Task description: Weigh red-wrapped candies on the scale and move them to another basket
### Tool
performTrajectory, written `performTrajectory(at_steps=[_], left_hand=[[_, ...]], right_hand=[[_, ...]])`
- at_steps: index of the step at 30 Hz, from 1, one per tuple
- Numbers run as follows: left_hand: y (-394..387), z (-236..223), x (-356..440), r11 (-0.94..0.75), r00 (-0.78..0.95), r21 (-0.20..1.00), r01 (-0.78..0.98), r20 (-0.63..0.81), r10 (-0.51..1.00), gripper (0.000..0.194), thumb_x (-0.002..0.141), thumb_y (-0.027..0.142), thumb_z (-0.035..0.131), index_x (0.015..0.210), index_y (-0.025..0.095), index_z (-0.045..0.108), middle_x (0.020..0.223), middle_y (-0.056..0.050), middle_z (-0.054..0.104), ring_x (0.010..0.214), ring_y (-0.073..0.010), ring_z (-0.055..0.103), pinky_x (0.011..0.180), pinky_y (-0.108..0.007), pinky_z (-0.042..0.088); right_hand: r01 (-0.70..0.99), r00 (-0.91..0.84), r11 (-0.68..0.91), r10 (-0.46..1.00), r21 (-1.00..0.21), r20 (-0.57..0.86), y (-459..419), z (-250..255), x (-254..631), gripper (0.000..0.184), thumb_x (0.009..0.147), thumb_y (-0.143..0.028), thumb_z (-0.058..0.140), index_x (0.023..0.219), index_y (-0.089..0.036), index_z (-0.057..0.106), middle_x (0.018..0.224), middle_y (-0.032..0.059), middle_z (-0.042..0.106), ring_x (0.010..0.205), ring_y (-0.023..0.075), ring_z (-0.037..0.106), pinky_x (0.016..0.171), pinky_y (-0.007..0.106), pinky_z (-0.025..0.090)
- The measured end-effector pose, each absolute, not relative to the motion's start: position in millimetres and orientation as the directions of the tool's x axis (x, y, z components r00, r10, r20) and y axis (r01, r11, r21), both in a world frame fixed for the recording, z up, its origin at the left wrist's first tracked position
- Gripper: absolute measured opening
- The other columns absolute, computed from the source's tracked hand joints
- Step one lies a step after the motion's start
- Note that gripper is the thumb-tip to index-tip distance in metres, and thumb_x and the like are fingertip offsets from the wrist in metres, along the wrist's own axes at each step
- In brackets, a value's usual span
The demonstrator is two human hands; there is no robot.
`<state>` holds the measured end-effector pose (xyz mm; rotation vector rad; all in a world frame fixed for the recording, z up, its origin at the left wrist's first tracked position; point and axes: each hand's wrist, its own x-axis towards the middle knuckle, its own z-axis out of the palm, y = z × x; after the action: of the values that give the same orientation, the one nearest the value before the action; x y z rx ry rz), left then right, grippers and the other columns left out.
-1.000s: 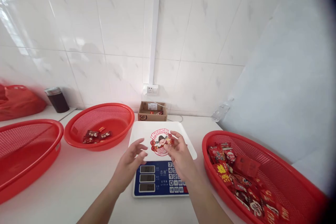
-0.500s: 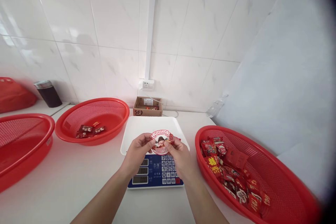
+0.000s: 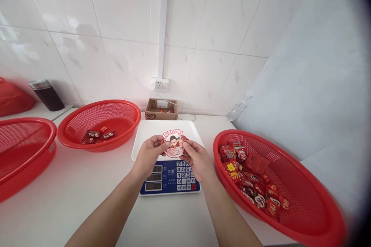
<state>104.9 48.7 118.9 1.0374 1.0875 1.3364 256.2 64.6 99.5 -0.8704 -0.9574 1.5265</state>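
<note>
Between both hands is a flat, round cartoon-printed piece (image 3: pixel 174 142), red and white with a small figure on it; I cannot tell if it is a card or a packet. My left hand (image 3: pixel 150 153) pinches its left edge between thumb and fingers. At the right edge my right hand (image 3: pixel 198 159) pinches it too, with fingers curled behind. Both hands are over the front part of a white weighing scale (image 3: pixel 139 137). The scale's blue panel with keys and displays (image 3: pixel 171 185) faces me, just below the hands.
On the right stands a red basket (image 3: pixel 313 177) holding several red wrapped snacks (image 3: pixel 255 181). Another red basket (image 3: pixel 127 114) at back left has a few snack packets (image 3: pixel 97 135). A third basket (image 3: pixel 29 164) is at far left. A cardboard box (image 3: pixel 160 115) and a dark flask (image 3: pixel 48 94) stand near the wall.
The round piece has tilted to face me more squarely, with both hands still pinching it. The camera view has shifted slightly, so the surroundings sit higher in the picture.
</note>
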Motion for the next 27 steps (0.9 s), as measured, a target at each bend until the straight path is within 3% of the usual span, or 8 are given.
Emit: performTrajectory(at_steps=[4, 8, 12, 17, 20, 22, 24, 27], left_hand=[[46, 118, 107, -0.051, -0.106, 0.994, -0.095, 0.041, 0.994, 0.036, 0.063, 0.038, 0.069, 0.089, 0.018, 0.054, 0.083, -0.001, 0.058, 0.068, -0.01, 0.052, 0.058, -0.022, 0.042], [37, 119, 112, -0.153, -0.213, 0.986, 0.065, 0.164, 0.963, 0.037, 0.07, 0.043, 0.061, 0.1, 0.023, 0.05, 0.101, -0.003, 0.054, 0.088, -0.0145, 0.054, 0.07, -0.026, 0.046], [29, 121, 120, -0.14, 0.079, 0.974, -0.177, 0.156, 0.985, 0.038, 0.079, 0.042, 0.052, 0.112, 0.024, 0.048, 0.106, -0.005, 0.057, 0.1, -0.0173, 0.053, 0.085, -0.032, 0.045], [32, 117, 118, -0.072, 0.007, 0.939, -0.335, 0.079, 0.997, 0.032, 0.075, 0.038, 0.058, 0.102, 0.02, 0.055, 0.101, -0.005, 0.063, 0.094, -0.0169, 0.058, 0.084, -0.032, 0.046], [34, 115, 112, -0.022, 0.001, 0.925, -0.379, 0.024, 1.0, 0.032, 0.073, 0.037, 0.061, 0.098, 0.019, 0.054, 0.093, -0.004, 0.065, 0.085, -0.0149, 0.06, 0.077, -0.029, 0.048], [33, 114, 110, 0.001, 0.009, 0.931, -0.366, 0.002, 1.0, 0.031, 0.072, 0.036, 0.062, 0.096, 0.019, 0.053, 0.088, -0.003, 0.065, 0.079, -0.0133, 0.06, 0.074, -0.027, 0.048], [32, 114, 110, 0.017, 0.03, 0.939, -0.344, -0.008, 1.0, 0.03, 0.072, 0.035, 0.062, 0.095, 0.019, 0.053, 0.087, -0.002, 0.066, 0.076, -0.0124, 0.06, 0.072, -0.026, 0.048], [31, 113, 111, 0.021, 0.056, 0.948, -0.317, -0.004, 0.998, 0.031, 0.073, 0.036, 0.061, 0.099, 0.02, 0.054, 0.09, -0.002, 0.066, 0.078, -0.0118, 0.06, 0.072, -0.025, 0.047]], right_hand=[[-0.258, -0.032, 0.044, 0.998, -0.965, 0.054, 63, 99, 257, 0.026, 0.065, -0.04, 0.071, 0.077, -0.018, 0.067, 0.075, 0.0003, 0.066, 0.065, 0.0121, 0.059, 0.056, 0.024, 0.051], [0.142, 0.171, 0.454, 0.864, -0.88, 0.473, 54, 99, 255, 0.014, 0.076, -0.032, 0.062, 0.08, -0.019, 0.066, 0.082, 0.0039, 0.067, 0.077, 0.0165, 0.061, 0.071, 0.032, 0.051], [0.402, -0.044, 0.722, 0.63, -0.564, 0.775, 43, 96, 247, 0.013, 0.081, -0.019, 0.056, 0.086, -0.023, 0.068, 0.089, 0.005, 0.066, 0.088, 0.0184, 0.06, 0.08, 0.035, 0.049], [0.407, -0.166, 0.796, 0.546, -0.447, 0.821, 35, 93, 246, 0.021, 0.081, -0.012, 0.055, 0.094, -0.024, 0.065, 0.091, 0.0032, 0.067, 0.091, 0.0173, 0.058, 0.085, 0.037, 0.047], [0.375, 0.06, 0.68, 0.66, -0.63, 0.749, 37, 92, 253, 0.024, 0.078, -0.02, 0.06, 0.101, -0.023, 0.063, 0.101, 0.0063, 0.064, 0.097, 0.0197, 0.057, 0.086, 0.039, 0.046], [0.199, 0.152, 0.527, 0.816, -0.826, 0.558, 41, 92, 257, 0.032, 0.075, -0.029, 0.064, 0.106, -0.023, 0.061, 0.106, 0.0075, 0.063, 0.098, 0.0209, 0.057, 0.084, 0.04, 0.048], [-0.084, 0.085, 0.303, 0.951, -0.949, 0.296, 46, 93, 259, 0.033, 0.072, -0.035, 0.066, 0.103, -0.023, 0.062, 0.102, 0.0062, 0.065, 0.092, 0.0201, 0.061, 0.08, 0.037, 0.05], [-0.371, -0.049, 0.019, 0.998, -0.928, 0.039, 51, 93, 260, 0.025, 0.066, -0.036, 0.071, 0.085, -0.021, 0.067, 0.087, 0.0028, 0.069, 0.077, 0.0175, 0.064, 0.071, 0.033, 0.052]])
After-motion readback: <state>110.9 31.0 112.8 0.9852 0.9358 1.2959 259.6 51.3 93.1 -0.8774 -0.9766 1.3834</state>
